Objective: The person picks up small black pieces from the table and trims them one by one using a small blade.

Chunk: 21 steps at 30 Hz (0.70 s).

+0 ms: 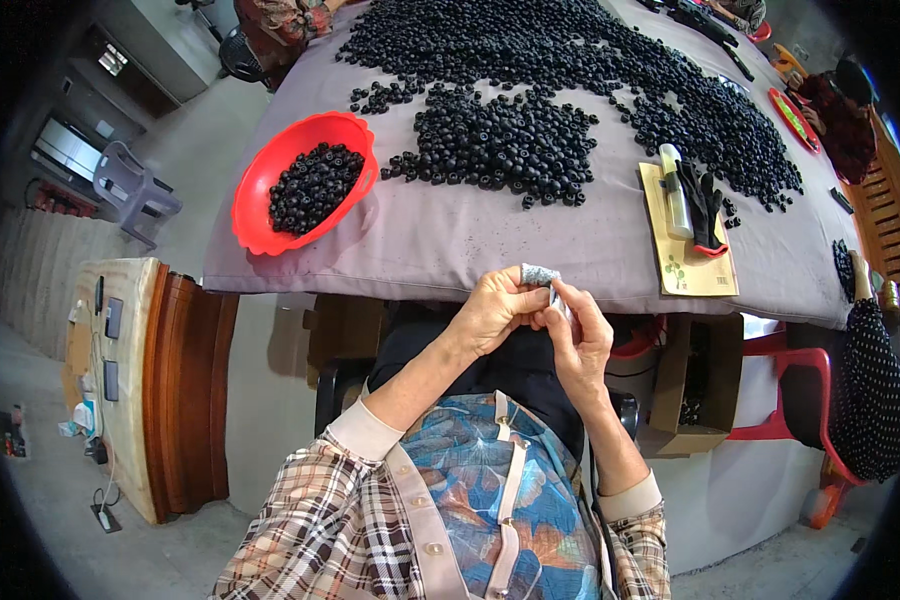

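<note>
My left hand [488, 318] and my right hand [582, 335] meet just in front of the table's near edge. A grey speckled finger wrap [540, 273] covers a fingertip of my left hand, whose other fingers are curled in. Between the thumb and fingers of my right hand is a small pale strip [562, 303], close against the left fingertips. Whether the strip belongs to the wrap I cannot tell. Beyond my hands lies a pile of small black round beads [510, 145]. To its left, a red scalloped basin [255, 205] holds more of them.
A larger black heap [490, 40] covers the far side of the grey tablecloth [450, 240]. At right lie a tan envelope [698, 275], a clear tube [675, 200] and a black glove [707, 210]. Cardboard boxes [692, 405] stand below. Other people sit around the table.
</note>
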### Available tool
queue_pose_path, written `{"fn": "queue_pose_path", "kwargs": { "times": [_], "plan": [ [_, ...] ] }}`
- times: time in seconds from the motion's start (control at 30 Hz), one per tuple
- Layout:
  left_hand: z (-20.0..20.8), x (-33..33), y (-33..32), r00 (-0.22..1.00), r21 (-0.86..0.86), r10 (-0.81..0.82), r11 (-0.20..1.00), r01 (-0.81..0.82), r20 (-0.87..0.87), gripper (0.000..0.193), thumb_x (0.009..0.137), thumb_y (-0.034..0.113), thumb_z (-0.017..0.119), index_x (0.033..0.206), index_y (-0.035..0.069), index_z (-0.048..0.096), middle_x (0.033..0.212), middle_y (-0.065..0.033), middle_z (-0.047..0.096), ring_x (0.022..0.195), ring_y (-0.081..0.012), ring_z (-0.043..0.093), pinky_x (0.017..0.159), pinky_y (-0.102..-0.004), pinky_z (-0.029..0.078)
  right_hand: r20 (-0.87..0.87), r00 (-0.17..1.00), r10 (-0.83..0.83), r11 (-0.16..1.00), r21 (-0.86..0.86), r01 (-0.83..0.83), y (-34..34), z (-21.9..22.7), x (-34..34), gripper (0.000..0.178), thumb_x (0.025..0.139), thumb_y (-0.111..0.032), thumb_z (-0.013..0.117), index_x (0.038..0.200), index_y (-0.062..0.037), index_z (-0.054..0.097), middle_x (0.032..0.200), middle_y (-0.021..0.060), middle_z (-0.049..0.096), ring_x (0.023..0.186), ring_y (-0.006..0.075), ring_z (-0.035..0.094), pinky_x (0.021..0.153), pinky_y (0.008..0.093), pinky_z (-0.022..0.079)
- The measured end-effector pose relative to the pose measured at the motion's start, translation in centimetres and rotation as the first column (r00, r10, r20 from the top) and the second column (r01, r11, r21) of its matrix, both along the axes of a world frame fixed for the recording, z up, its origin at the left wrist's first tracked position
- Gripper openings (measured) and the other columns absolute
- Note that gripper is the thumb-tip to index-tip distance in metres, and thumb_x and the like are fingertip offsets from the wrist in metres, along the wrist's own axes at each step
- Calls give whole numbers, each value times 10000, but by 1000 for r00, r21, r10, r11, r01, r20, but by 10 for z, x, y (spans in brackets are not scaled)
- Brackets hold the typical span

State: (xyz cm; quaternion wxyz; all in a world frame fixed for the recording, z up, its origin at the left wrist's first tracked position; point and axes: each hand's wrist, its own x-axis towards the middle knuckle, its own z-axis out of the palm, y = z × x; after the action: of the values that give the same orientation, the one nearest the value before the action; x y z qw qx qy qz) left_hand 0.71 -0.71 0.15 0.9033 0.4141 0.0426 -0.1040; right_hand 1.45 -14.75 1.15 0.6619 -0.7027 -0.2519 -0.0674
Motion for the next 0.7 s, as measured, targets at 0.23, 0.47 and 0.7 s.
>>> {"fn": "queue_pose_path", "kwargs": {
  "times": [0.23,0.47,0.7],
  "plan": [
    [0,-4,-1,998,-46,57,997,-57,5,197,831,80,592,1016,12,576,887,-42,621,785,-120,605,702,-243,511,108,994,-26,991,-128,40,-3,5,0,291,760,10,616,1048,5,575,748,78,547,596,123,526,494,225,404],
    [2,-5,8,997,-78,33,997,-28,64,210,829,69,594,1030,12,571,809,-21,604,686,-104,569,662,-228,492,34,999,-8,996,-91,11,-3,10,-4,252,763,-13,623,1013,10,592,755,68,546,581,104,506,470,219,384],
    [7,-9,8,994,-51,28,998,-23,106,185,839,86,590,1015,31,577,775,-5,587,628,-70,522,559,-194,415,22,999,-42,987,-156,45,-5,13,-3,233,768,-19,624,999,7,602,760,62,548,580,85,495,466,210,378]
  ]
}}
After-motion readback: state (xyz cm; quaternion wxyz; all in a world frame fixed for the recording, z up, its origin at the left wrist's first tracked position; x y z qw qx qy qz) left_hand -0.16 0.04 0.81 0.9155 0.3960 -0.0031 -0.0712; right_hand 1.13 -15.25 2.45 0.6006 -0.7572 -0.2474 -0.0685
